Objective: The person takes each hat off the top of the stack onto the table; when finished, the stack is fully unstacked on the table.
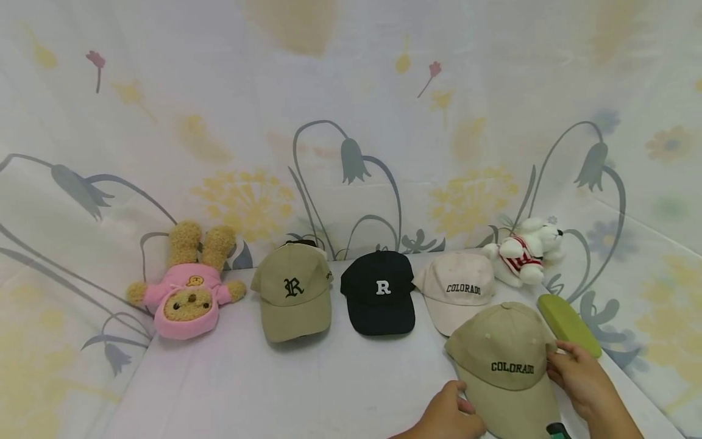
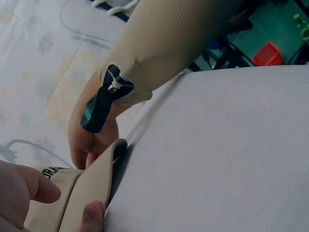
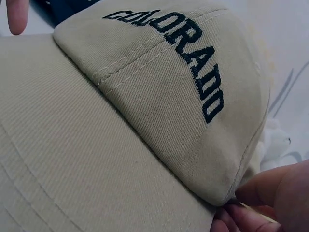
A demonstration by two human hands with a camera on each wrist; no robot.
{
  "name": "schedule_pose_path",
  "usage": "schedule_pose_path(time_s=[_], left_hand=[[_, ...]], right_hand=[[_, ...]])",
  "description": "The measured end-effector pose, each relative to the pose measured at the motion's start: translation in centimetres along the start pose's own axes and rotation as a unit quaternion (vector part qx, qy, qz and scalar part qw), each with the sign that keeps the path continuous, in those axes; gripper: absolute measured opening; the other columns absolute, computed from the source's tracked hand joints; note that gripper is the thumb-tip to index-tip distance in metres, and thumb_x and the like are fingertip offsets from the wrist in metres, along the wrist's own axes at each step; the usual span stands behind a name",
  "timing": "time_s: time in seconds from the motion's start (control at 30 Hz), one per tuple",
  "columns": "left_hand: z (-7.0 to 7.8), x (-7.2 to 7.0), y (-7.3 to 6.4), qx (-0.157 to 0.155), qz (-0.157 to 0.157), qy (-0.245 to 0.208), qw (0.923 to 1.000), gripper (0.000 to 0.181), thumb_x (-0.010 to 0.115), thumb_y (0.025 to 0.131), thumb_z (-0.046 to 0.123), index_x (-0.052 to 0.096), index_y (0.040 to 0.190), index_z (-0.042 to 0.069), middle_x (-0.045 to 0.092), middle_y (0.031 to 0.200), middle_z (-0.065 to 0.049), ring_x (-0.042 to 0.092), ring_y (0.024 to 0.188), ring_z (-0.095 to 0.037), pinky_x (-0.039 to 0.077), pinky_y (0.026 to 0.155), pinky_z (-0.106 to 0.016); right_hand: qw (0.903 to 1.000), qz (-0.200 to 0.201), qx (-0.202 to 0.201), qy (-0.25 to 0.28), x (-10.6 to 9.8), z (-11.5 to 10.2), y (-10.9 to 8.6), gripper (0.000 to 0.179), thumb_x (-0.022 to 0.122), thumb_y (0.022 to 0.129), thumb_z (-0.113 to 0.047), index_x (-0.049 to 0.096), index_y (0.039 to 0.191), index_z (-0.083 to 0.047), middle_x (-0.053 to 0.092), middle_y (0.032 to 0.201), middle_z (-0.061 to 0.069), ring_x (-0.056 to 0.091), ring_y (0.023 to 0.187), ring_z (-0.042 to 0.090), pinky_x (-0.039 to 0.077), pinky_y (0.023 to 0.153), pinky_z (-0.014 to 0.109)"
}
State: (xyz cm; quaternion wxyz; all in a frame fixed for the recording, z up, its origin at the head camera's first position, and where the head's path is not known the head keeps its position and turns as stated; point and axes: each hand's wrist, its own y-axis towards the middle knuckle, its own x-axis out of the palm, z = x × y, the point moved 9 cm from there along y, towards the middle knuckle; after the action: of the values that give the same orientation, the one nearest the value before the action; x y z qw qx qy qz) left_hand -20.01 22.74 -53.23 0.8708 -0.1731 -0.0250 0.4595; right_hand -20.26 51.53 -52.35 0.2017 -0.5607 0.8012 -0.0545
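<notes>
Left hand and right hand at the olive-khaki COLORADO cap.
The right hand pinches the cap's side edge between thumb and fingers; the left hand lies at the brim's opposite side, thumb and finger spread apart (firm contact cannot be told). The cap is at the right front of the white table, brim toward the person, partly covering the cream cap in the head view. The green case lies beyond the right hand; the black cap is farther left.
</notes>
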Motion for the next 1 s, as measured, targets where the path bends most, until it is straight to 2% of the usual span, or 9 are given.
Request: schedule_pose_path(time_s=[0.17, 0.33, 0.4, 0.5, 0.6, 0.67, 0.8, 0.9, 1.0], left_hand=[[-0.4, -0.2, 0.1, -0.002, -0.002, -0.008, 1.0000, 0.056, 0.067, 0.070, 0.005, 0.061, 0.126, 0.008, 0.062, 0.094, 0.005, 0.060, 0.082, -0.013, 0.056, 0.079, -0.033], [-0.4, -0.5, 0.0, -0.002, -0.006, -0.019, 0.9998, 0.040, 0.067, 0.075, 0.004, 0.064, 0.114, 0.011, 0.063, 0.092, 0.003, 0.065, 0.081, -0.015, 0.058, 0.079, -0.033], [-0.3, -0.6, -0.2, -0.001, -0.010, -0.025, 0.9996, 0.031, 0.065, 0.078, 0.003, 0.064, 0.108, 0.011, 0.063, 0.089, 0.002, 0.068, 0.079, -0.015, 0.057, 0.075, -0.031], [-0.3, -0.9, -0.5, 0.000, -0.013, -0.034, 0.9993, 0.021, 0.061, 0.081, 0.002, 0.064, 0.099, 0.012, 0.063, 0.082, 0.001, 0.070, 0.072, -0.015, 0.053, 0.066, -0.026], [-0.3, -1.7, -0.9, 0.004, -0.012, -0.034, 0.9993, 0.017, 0.060, 0.084, 0.001, 0.065, 0.094, 0.013, 0.064, 0.076, 0.001, 0.070, 0.070, -0.014, 0.050, 0.062, -0.023], [-0.3, -2.4, -1.2, 0.002, -0.005, -0.034, 0.9994, 0.015, 0.061, 0.085, 0.002, 0.066, 0.093, 0.013, 0.064, 0.076, 0.000, 0.071, 0.070, -0.015, 0.052, 0.062, -0.024], [-0.6, -3.9, -1.6, -0.013, 0.008, -0.037, 0.9992, 0.013, 0.060, 0.087, 0.003, 0.066, 0.095, 0.012, 0.064, 0.079, -0.003, 0.068, 0.068, -0.014, 0.054, 0.062, -0.027], [-0.8, -5.1, -1.8, -0.020, 0.017, -0.034, 0.9991, 0.013, 0.060, 0.090, 0.004, 0.067, 0.097, 0.013, 0.064, 0.079, -0.004, 0.066, 0.066, -0.013, 0.054, 0.062, -0.027], [-0.8, -6.7, -1.9, -0.018, 0.026, -0.026, 0.9992, 0.014, 0.059, 0.090, 0.005, 0.067, 0.098, 0.013, 0.063, 0.078, -0.004, 0.063, 0.065, -0.013, 0.055, 0.062, -0.027]], right_hand=[[0.9996, 0.001, -0.024, -0.011, 0.5, -0.3, 0.0, 0.069, 0.047, 0.109, -0.010, 0.006, 0.156, 0.019, 0.058, 0.099, -0.007, 0.060, 0.083, -0.005, 0.056, 0.078, 0.015], [0.9998, 0.015, -0.014, 0.001, 0.4, -0.2, 0.0, 0.071, 0.048, 0.109, -0.011, 0.007, 0.159, 0.016, 0.059, 0.095, -0.014, 0.061, 0.082, -0.006, 0.056, 0.078, 0.015], [0.9993, 0.037, 0.000, 0.011, 0.1, 0.0, -0.2, 0.070, 0.047, 0.109, -0.013, 0.008, 0.161, 0.013, 0.058, 0.095, -0.015, 0.061, 0.081, -0.007, 0.057, 0.078, 0.015], [0.9942, 0.103, 0.024, 0.021, -0.6, 0.2, -0.7, 0.065, 0.045, 0.108, -0.015, 0.018, 0.161, 0.011, 0.059, 0.091, -0.015, 0.062, 0.077, -0.005, 0.059, 0.074, 0.017], [0.9830, 0.174, 0.038, 0.043, -1.0, 0.2, -1.5, 0.056, 0.046, 0.107, -0.017, 0.035, 0.156, 0.006, 0.059, 0.083, -0.018, 0.062, 0.072, -0.004, 0.059, 0.069, 0.018], [0.9726, 0.212, 0.038, 0.087, -1.0, -0.1, -2.2, 0.042, 0.049, 0.106, -0.016, 0.050, 0.144, -0.002, 0.059, 0.078, -0.020, 0.062, 0.069, -0.003, 0.058, 0.065, 0.017], [0.9515, 0.264, 0.025, 0.155, -0.9, -1.2, -3.6, 0.017, 0.056, 0.104, -0.020, 0.058, 0.121, -0.020, 0.058, 0.078, -0.020, 0.062, 0.065, -0.003, 0.055, 0.060, 0.014], [0.9383, 0.298, -0.011, 0.175, -0.5, -2.7, -4.7, 0.013, 0.058, 0.102, -0.019, 0.061, 0.114, -0.024, 0.059, 0.078, -0.019, 0.062, 0.061, -0.003, 0.053, 0.056, 0.012], [0.9159, 0.334, -0.070, 0.211, 0.4, -4.3, -6.0, 0.014, 0.059, 0.100, -0.011, 0.064, 0.108, -0.020, 0.061, 0.074, -0.015, 0.062, 0.056, -0.003, 0.052, 0.053, 0.011]])
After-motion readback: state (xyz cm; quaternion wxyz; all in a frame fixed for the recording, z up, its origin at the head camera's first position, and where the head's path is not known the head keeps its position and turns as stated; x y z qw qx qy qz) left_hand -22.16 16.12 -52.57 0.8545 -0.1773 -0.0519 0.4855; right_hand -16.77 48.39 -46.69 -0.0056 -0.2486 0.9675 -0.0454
